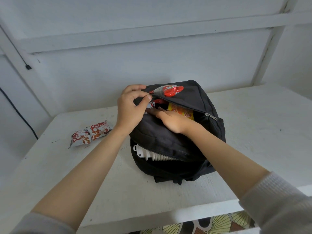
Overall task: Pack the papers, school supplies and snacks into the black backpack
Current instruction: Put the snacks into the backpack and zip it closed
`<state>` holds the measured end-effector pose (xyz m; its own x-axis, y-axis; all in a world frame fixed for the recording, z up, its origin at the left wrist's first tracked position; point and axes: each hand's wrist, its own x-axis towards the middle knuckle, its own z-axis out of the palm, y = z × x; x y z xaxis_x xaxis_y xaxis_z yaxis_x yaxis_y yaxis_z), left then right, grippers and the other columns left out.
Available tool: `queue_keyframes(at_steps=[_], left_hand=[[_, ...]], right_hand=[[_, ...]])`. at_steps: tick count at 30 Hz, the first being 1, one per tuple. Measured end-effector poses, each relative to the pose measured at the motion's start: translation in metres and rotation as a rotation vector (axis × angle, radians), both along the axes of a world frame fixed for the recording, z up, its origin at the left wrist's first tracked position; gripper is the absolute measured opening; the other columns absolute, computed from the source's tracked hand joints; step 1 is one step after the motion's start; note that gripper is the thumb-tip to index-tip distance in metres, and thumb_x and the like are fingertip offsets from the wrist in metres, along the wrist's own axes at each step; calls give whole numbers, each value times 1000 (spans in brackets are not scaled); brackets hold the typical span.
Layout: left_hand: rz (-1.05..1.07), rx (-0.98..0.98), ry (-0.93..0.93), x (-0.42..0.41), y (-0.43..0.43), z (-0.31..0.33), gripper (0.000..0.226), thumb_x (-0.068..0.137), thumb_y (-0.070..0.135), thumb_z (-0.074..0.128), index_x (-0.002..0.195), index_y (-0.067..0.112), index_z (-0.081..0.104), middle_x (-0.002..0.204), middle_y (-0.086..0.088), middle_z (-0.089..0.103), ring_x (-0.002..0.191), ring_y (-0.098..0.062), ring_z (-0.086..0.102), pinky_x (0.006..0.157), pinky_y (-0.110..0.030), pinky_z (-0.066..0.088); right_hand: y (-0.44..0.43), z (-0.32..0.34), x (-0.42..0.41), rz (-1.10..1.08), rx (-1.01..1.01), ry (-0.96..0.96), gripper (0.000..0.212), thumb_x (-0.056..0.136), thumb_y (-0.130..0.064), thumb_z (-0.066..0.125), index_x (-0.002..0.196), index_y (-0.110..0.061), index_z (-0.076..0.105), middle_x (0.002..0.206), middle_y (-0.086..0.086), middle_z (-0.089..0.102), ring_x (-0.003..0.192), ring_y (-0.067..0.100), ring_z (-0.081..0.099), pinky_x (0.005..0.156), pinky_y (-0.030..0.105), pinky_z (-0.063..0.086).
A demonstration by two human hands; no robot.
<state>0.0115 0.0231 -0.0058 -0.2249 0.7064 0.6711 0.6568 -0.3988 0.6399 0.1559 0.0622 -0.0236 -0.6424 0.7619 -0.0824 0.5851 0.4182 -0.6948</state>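
Note:
The black backpack (pixel 168 141) lies on the white table (pixel 253 132) with its front pocket unzipped. My left hand (pixel 131 107) pinches the pocket's upper flap at its left end and holds it up. My right hand (pixel 170 119) reaches into that pocket with straight fingers; its fingertips are hidden among the snack packets. A yellow and orange packet (pixel 183 111) and a red one show inside. A red and white snack packet (pixel 169 90) lies on top of the flap. Two white and orange snack packets (pixel 91 133) lie on the table left of the bag.
The main compartment near me is partly unzipped, and white ribbed plastic (pixel 152 155) shows in the gap. A zipper pull (pixel 211 116) hangs at the pocket's right end. A black cable (pixel 16 112) runs down the wall at left. White shelf framing stands behind the table.

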Motion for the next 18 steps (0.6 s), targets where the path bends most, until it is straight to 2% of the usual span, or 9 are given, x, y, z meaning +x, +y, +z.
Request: queue_keyframes(at_steps=[3, 6, 9, 12, 15, 18], left_hand=[[5, -5, 20, -2, 1, 2, 13, 82, 10, 68, 81, 23, 68, 104, 7, 59, 101, -4, 52, 85, -2, 35], [3, -4, 32, -3, 1, 2, 12, 81, 10, 69, 81, 23, 68, 105, 8, 59, 101, -5, 53, 86, -4, 36], [8, 3, 51, -2, 1, 1, 13, 81, 10, 68, 82, 23, 68, 105, 8, 58, 101, -6, 53, 87, -4, 36], [15, 11, 46, -2, 0, 0, 14, 81, 10, 68, 82, 24, 68, 105, 8, 59, 101, -7, 54, 88, -7, 37], [22, 18, 55, -2, -1, 0, 14, 80, 9, 69, 83, 23, 69, 104, 7, 59, 101, -9, 55, 87, -7, 38], [28, 11, 65, -3, -2, 1, 11, 81, 11, 69, 85, 21, 70, 103, 7, 59, 102, -11, 55, 87, -6, 37]], right_hand=[[3, -3, 1, 8, 31, -31, 54, 97, -44, 17, 146, -28, 32, 156, 5, 21, 143, 20, 18, 114, 35, 17], [-1, -6, 8, 16, 26, 148, 48, 95, -31, 25, 136, -24, 50, 145, 2, 44, 131, 15, 40, 108, 29, 29], [-2, -5, 12, 51, 16, 238, 52, 88, -30, 24, 128, -24, 57, 137, -1, 52, 124, 11, 46, 107, 27, 32], [3, -5, 8, 41, 76, 93, 46, 99, -26, 22, 133, -24, 53, 142, 3, 47, 131, 17, 39, 105, 27, 29], [9, 0, 3, -12, 103, -98, 50, 101, -40, 21, 139, -19, 45, 150, 8, 35, 137, 23, 31, 101, 28, 23], [5, 6, 1, 23, 90, -189, 53, 101, -45, 15, 149, -25, 24, 158, 4, 13, 145, 20, 10, 112, 31, 9]])
